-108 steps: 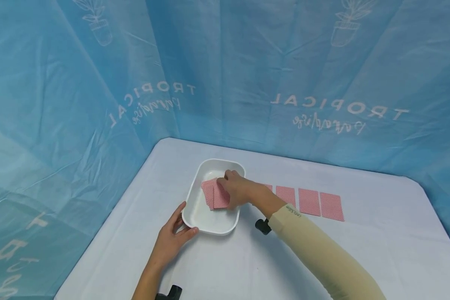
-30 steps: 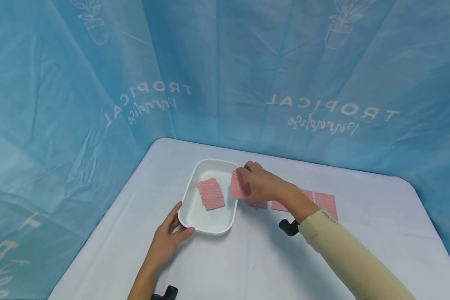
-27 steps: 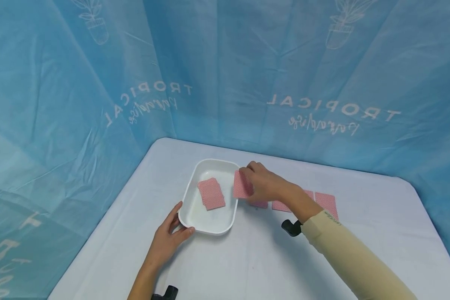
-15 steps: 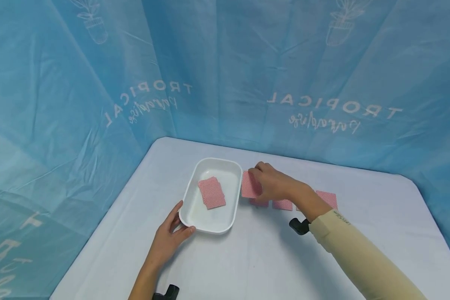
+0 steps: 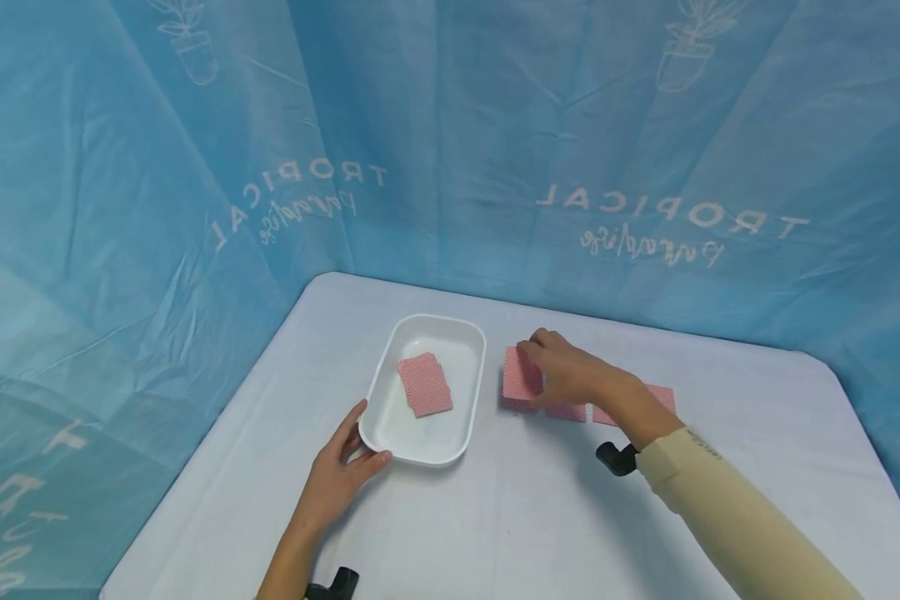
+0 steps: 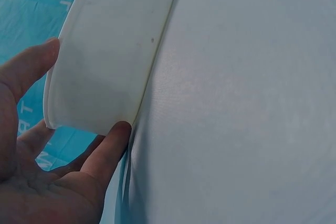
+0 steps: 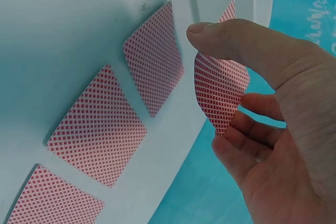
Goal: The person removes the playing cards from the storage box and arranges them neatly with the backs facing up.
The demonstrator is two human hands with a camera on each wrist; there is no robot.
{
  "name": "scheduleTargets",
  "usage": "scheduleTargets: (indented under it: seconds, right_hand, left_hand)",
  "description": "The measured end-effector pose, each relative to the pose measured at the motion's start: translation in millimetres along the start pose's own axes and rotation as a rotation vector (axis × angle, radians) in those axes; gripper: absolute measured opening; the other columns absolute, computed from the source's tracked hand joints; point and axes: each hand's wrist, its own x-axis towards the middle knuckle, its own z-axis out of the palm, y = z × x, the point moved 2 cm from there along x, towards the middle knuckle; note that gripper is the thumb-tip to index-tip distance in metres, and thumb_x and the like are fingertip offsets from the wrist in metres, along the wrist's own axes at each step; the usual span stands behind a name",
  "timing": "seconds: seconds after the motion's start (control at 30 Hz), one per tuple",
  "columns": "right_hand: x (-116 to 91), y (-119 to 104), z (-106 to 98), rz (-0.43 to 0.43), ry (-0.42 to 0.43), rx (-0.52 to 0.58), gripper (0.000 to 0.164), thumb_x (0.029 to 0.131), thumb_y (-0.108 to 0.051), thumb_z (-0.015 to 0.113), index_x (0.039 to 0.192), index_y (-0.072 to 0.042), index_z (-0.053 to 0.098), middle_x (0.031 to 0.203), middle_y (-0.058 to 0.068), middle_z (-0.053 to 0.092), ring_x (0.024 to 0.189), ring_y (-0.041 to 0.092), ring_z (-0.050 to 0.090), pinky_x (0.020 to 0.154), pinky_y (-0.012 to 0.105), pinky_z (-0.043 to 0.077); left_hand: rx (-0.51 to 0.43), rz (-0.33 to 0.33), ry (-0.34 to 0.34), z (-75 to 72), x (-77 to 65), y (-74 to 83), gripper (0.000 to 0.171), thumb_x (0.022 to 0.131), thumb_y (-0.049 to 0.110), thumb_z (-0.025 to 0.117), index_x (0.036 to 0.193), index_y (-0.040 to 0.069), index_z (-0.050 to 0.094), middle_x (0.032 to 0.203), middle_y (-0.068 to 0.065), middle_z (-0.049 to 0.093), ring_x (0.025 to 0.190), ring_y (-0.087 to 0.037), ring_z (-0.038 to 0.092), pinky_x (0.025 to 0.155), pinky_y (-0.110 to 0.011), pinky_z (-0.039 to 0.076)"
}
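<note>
Right hand [image 5: 567, 371] is edge-pinching a probably light, bendy, red-checked rectangular card [image 7: 218, 90], left hand [image 5: 336, 475] gripping a white oblong tray [image 5: 423, 439].

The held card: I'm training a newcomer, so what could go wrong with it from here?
The held card bows in the right hand, so squeezing harder might crease it. Lowered carelessly, it could land on the nearest table card, since the two overlap in the head view, or knock that card out of line.
</note>
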Motion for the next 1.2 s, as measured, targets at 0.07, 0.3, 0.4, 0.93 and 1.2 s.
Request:
scheduleTargets:
  seconds: [0.07, 0.3, 0.4, 0.93, 1.2]
  right_hand:
    - [-0.7, 3.2, 1.3, 0.014, -0.001, -0.001, 0.094, 0.071, -0.034, 0.084, 0.146, -0.007, 0.036, 0.128, 0.004, 0.039, 0.113, 0.018, 0.040, 0.091, 0.036, 0.046]
    - [-4.9, 6.7, 3.2, 0.059, -0.024, 0.033, 0.093, 0.070, -0.027, 0.082, 0.148, -0.012, 0.033, 0.131, 0.003, 0.038, 0.115, 0.018, 0.040, 0.092, 0.039, 0.048]
    - [-6.8, 9.0, 4.1, 0.062, -0.025, 0.037, 0.091, 0.070, -0.026, 0.081, 0.148, -0.012, 0.035, 0.129, 0.003, 0.039, 0.112, 0.018, 0.042, 0.088, 0.038, 0.049]
    - [-23.9, 32.4, 6.0, 0.072, 0.001, 0.022, 0.092, 0.068, -0.033, 0.087, 0.145, -0.014, 0.039, 0.123, 0.004, 0.042, 0.108, 0.019, 0.044, 0.085, 0.039, 0.051]
    - [-31.3, 45.0, 12.2, 0.078, -0.002, 0.013, 0.091, 0.069, -0.028, 0.087, 0.144, -0.010, 0.040, 0.124, 0.007, 0.042, 0.110, 0.023, 0.043, 0.085, 0.041, 0.051]
  left_hand:
    - [-0.013, 0.000, 0.000, 0.0, 3.2, -8.2, 0.084, 0.081, 0.021, 0.080, 0.150, 0.029, 0.032, 0.143, -0.016, 0.044, 0.128, -0.030, 0.046, 0.092, -0.032, 0.047]
    - [-0.011, 0.002, 0.006, -0.5, 1.0, -7.1, 0.085, 0.080, 0.024, 0.080, 0.150, 0.029, 0.032, 0.143, -0.016, 0.044, 0.128, -0.030, 0.046, 0.091, -0.031, 0.048]
    - [0.006, -0.023, 0.005, -0.4, -4.5, 8.6, 0.084, 0.082, 0.018, 0.079, 0.151, 0.022, 0.031, 0.143, -0.019, 0.043, 0.129, -0.033, 0.045, 0.092, -0.033, 0.047]
    - [0.022, 0.031, 0.042, 1.5, 8.9, -25.5, 0.084, 0.078, 0.028, 0.082, 0.147, 0.038, 0.033, 0.142, -0.012, 0.046, 0.127, -0.028, 0.048, 0.089, -0.032, 0.049]
    - [-0.004, 0.030, 0.021, 1.0, 8.5, -27.0, 0.084, 0.078, 0.032, 0.081, 0.147, 0.038, 0.033, 0.143, -0.012, 0.045, 0.127, -0.028, 0.048, 0.090, -0.031, 0.048]
